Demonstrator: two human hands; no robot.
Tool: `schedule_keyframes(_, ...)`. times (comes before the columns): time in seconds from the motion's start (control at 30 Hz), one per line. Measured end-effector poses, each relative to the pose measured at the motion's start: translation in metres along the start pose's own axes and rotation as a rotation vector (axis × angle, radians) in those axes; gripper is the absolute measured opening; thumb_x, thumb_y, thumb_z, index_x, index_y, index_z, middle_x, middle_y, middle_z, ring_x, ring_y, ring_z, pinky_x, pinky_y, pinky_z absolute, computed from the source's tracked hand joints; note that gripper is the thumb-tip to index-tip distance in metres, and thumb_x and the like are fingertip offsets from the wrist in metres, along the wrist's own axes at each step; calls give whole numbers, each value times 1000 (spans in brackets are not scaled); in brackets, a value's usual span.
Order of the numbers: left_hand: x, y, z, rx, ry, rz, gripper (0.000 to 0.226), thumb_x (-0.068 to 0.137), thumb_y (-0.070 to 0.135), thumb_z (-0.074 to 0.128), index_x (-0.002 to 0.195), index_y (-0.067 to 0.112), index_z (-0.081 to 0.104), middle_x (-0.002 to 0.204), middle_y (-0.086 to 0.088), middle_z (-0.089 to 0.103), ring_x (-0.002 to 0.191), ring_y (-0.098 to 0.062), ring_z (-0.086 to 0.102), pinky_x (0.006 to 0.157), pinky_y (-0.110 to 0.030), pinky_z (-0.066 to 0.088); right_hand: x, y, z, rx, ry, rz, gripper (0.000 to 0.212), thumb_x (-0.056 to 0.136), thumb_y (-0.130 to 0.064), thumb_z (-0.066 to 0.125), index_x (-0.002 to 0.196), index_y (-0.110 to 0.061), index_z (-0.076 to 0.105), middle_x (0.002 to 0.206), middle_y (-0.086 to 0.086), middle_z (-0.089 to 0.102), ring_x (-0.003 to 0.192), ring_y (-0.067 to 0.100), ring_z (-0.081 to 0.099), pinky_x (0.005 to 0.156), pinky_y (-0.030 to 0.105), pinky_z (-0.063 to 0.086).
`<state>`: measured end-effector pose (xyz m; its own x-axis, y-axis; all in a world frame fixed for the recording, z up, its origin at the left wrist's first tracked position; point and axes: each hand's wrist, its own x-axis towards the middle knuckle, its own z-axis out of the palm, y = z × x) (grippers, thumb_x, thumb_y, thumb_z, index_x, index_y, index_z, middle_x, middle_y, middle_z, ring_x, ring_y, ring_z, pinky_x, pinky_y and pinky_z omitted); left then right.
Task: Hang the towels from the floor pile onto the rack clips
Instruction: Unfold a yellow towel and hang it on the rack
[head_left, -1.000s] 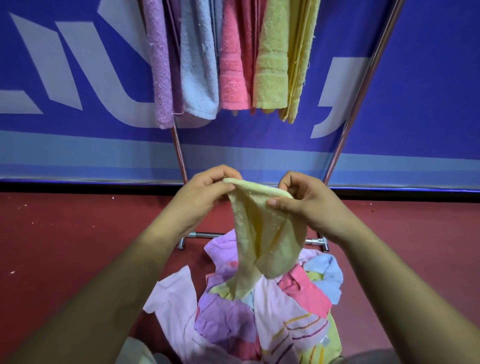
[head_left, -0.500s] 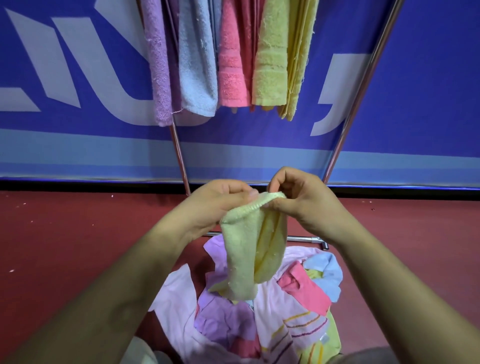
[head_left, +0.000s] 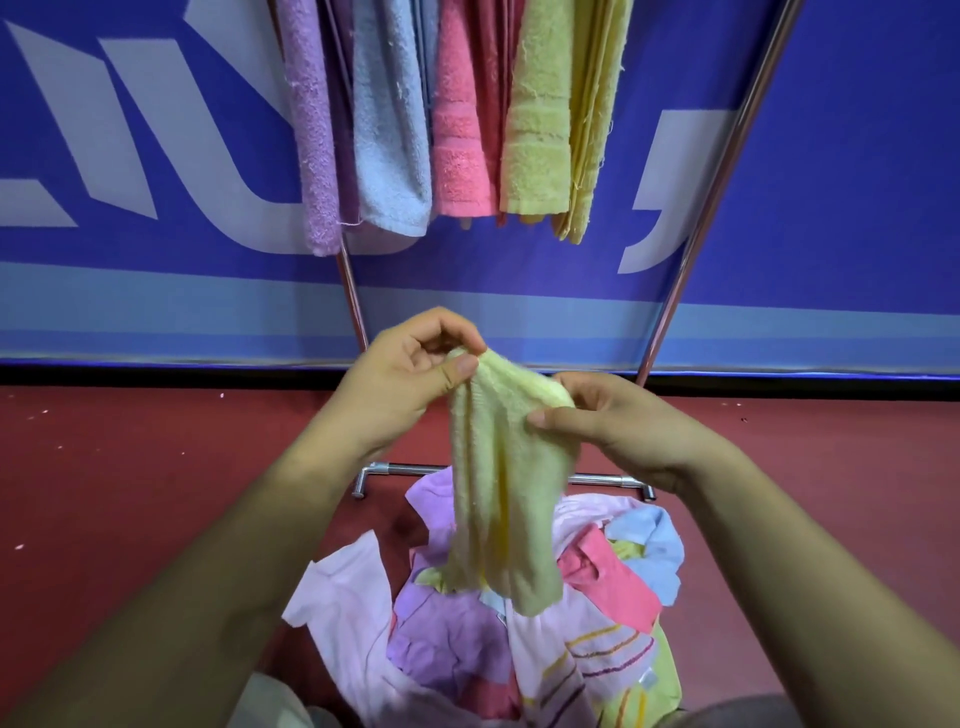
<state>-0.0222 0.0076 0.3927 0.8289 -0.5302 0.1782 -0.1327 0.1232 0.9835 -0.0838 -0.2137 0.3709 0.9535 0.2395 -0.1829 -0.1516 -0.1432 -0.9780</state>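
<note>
Head view: left grip (head_left: 410, 379) and right grip (head_left: 623, 431), each pinching the top edge of the yellow towel (head_left: 498, 493) above the floor pile (head_left: 457, 654), sit wider apart than just before, so the edge opens, probably for clipping.

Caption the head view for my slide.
Left hand and right hand pinch a pale yellow towel above the floor pile, below hung towels on the rack.

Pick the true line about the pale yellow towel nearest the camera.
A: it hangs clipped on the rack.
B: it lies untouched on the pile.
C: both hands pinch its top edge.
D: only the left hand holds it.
C: the left hand and the right hand each pinch the top edge of the pale yellow towel.
</note>
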Motion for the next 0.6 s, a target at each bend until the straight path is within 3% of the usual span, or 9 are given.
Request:
schedule_keyframes(0.07,1,-2,-6,-22,14,-38,18,84,4,60,90,20,65,82,3,61,73,-7,55,69,-17,44,1,0,0,99,79,-49,19,85,-12,77,90,-2,61,87,10,71,82,18,66,82,38,50)
schedule_keyframes(0.13,1,-3,-8,-54,3,-171,21,81,8,61,101,17,61,92,-11,61,83,-21,54,71,-28,42,2,-4,0,222,150,-124,14,80,-9,75,87,-8,63,81,8,72,74,18,66,76,33,51)
schedule_keyframes(0.23,-4,-6,-3,-44,-62,-378,47,75,26,72,119,14,57,97,-16,64,89,-25,56,75,-33,42,0,-11,5,148,155,-205,8,83,-5,73,91,-7,71,84,13,73,77,20,67,74,30,53)
schedule_keyframes(0.3,-4,-9,2,-10,-110,-354,55,75,32,74,123,12,58,99,-13,68,91,-21,62,80,-31,46,-2,-15,8,54,143,-214,9,87,1,70,95,-2,72,86,14,73,79,19,65,73,27,53)
schedule_keyframes(0.43,-4,-6,1,117,-129,-245,25,84,24,68,105,9,70,94,-12,71,88,-19,61,82,-31,47,-3,-17,12,-99,116,-190,12,88,4,69,94,-5,73,83,4,73,79,12,63,77,28,51)
schedule_keyframes(0.6,-4,-3,-1,36,-46,-153,6,84,14,64,85,14,58,70,0,57,63,-8,49,58,-20,38,-2,-17,8,-322,153,-89,11,84,-18,80,87,-9,73,76,9,70,68,8,58,66,24,47)
